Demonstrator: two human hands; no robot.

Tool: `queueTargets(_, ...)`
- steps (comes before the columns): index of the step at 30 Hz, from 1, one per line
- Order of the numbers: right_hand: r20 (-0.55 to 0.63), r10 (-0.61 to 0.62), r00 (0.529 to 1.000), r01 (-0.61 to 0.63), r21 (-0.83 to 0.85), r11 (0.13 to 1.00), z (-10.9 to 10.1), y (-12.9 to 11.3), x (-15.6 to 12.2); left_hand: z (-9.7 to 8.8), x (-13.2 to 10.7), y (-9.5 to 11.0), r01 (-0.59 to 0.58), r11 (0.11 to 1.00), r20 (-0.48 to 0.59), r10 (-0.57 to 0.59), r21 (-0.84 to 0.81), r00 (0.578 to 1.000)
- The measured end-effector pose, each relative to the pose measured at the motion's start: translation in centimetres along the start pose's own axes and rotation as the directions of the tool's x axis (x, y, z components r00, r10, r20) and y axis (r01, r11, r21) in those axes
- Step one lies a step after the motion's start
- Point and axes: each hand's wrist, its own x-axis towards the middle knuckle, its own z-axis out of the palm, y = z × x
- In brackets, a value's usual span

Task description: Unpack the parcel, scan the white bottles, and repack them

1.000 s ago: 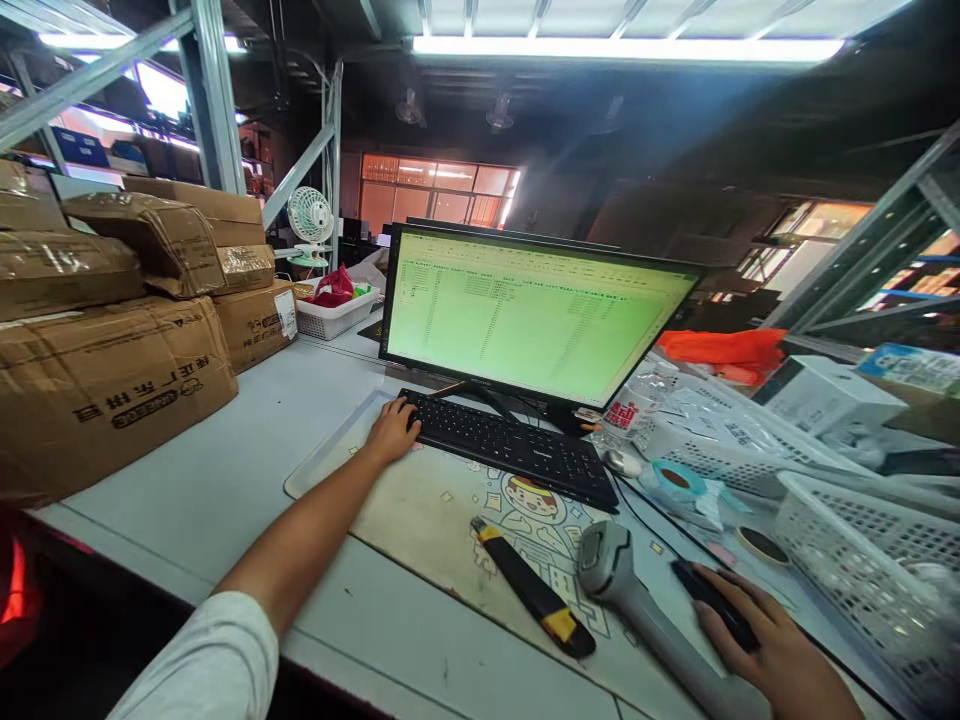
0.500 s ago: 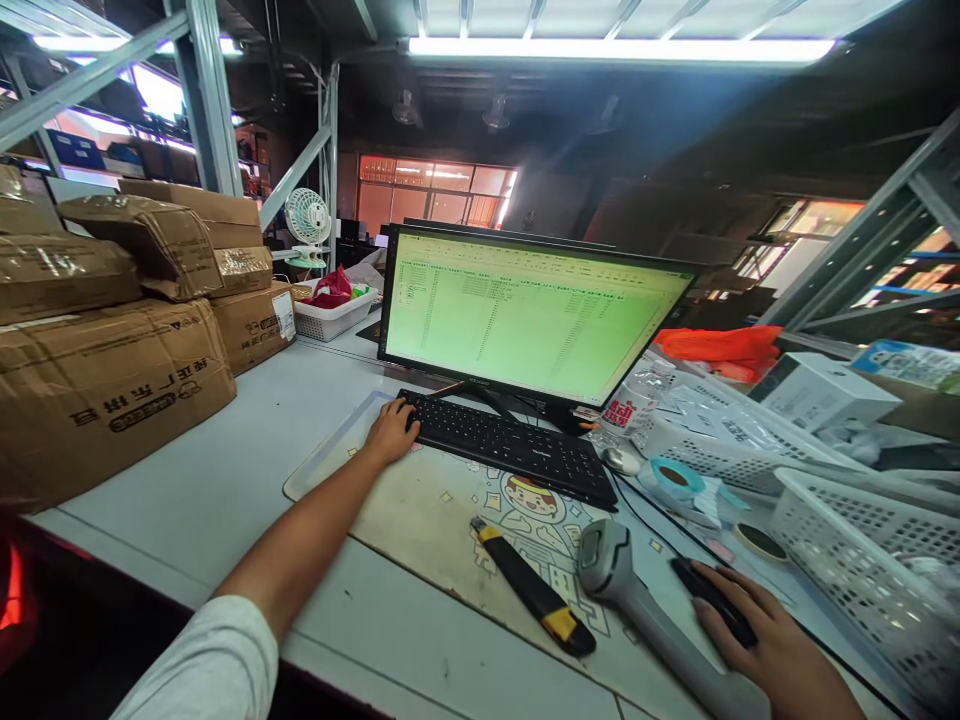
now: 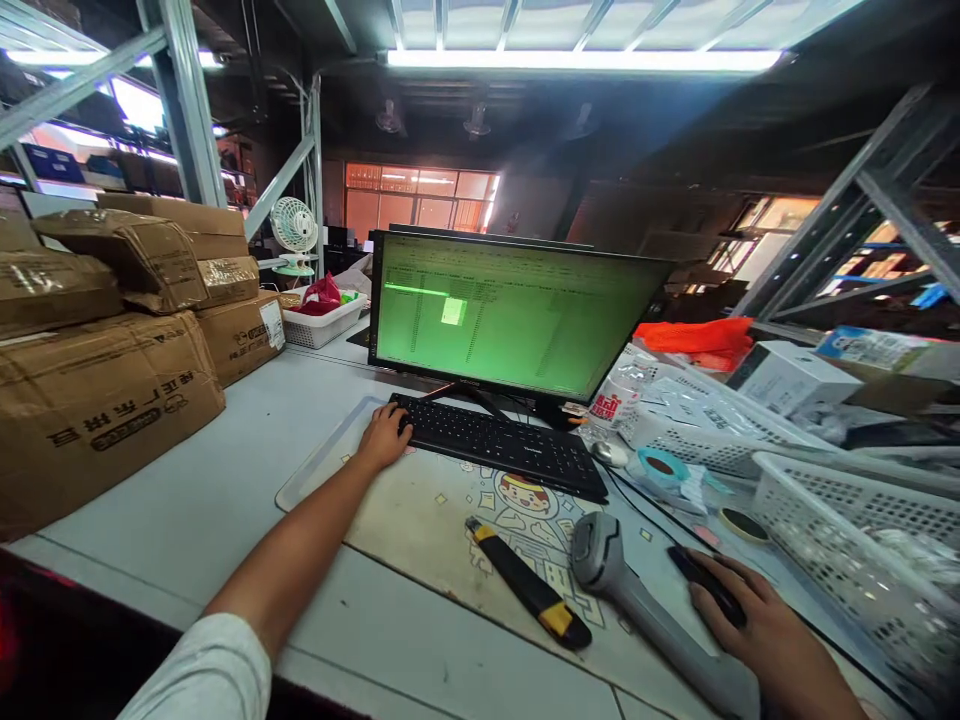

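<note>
My left hand (image 3: 384,437) rests with curled fingers on the left end of a black keyboard (image 3: 501,446). Over a black mouse (image 3: 707,587) at the lower right lies my right hand (image 3: 765,637), fingers laid along it. A monitor (image 3: 510,314) with a green spreadsheet stands behind the keyboard; a small pale box shows on its dimmed screen. A grey barcode scanner (image 3: 637,600) lies just left of the mouse. A black and yellow utility knife (image 3: 526,584) lies on the printed desk mat (image 3: 442,515).
Taped cardboard boxes (image 3: 97,400) are stacked on the left of the white table (image 3: 217,480). White mesh baskets (image 3: 847,530) with packets, tape rolls (image 3: 666,469) and a plastic bottle (image 3: 611,402) crowd the right. A small fan (image 3: 293,226) and metal racking stand behind.
The screen has dimmed and a small pale box has appeared on it. The view has shifted slightly. Both hands stay where they were.
</note>
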Motion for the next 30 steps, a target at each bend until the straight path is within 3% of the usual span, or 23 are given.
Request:
queueTargets(6,-0.036,-0.063,0.997,0.062,-0.014,0.998,-0.2,-0.3,-0.2,0.2,0.2,-0.2,0.004,1.000,-0.012,-0.004,0.011,1.000)
queueTargets(16,-0.060,0.011,0.998,-0.018,-0.119,0.993,-0.3,-0.7,-0.9,0.6,0.4,-0.6,-0.023,1.000,-0.023,0.023,0.014,0.999)
queueTargets(30,-0.002,0.077,0.997,-0.077,-0.132,0.988,-1.0,-2.0,-1.4,1.8,1.2,-2.4,-0.080,0.994,-0.056,0.085,0.074,0.995)
